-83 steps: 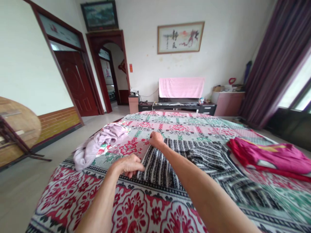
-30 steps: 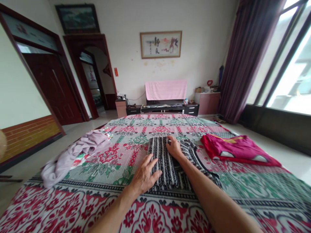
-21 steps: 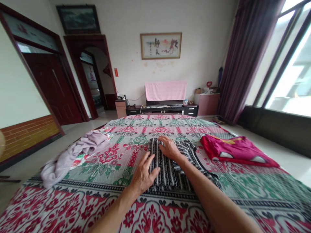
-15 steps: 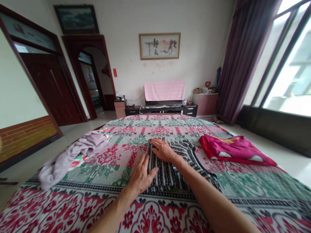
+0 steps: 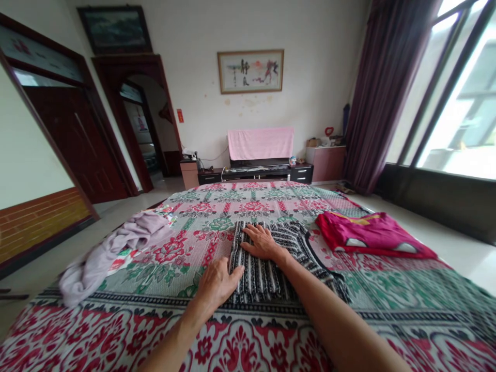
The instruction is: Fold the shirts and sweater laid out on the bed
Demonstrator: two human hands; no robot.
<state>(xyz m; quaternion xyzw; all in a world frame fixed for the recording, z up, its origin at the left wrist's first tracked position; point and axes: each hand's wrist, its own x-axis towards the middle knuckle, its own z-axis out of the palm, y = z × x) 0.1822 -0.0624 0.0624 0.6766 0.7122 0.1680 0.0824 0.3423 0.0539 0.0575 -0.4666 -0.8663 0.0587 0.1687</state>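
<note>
A black-and-white striped garment (image 5: 267, 268) lies partly folded on a bed with a floral red, pink and green cover (image 5: 163, 258). My left hand (image 5: 217, 284) rests flat at the garment's near left edge, fingers stretched out. My right hand (image 5: 261, 242) lies flat on the garment's far part, fingers spread. Neither hand holds anything.
A crumpled lilac garment (image 5: 112, 245) lies at the bed's left edge. A folded magenta garment (image 5: 368, 235) sits on the right. Beyond the bed stand a low TV cabinet (image 5: 256, 173) draped with a pink cloth, dark doors on the left and purple curtains by the window.
My hands went from pinching the striped garment's edge to lying flat on it. Over the last second both slid leftward and nearer across the fabric.
</note>
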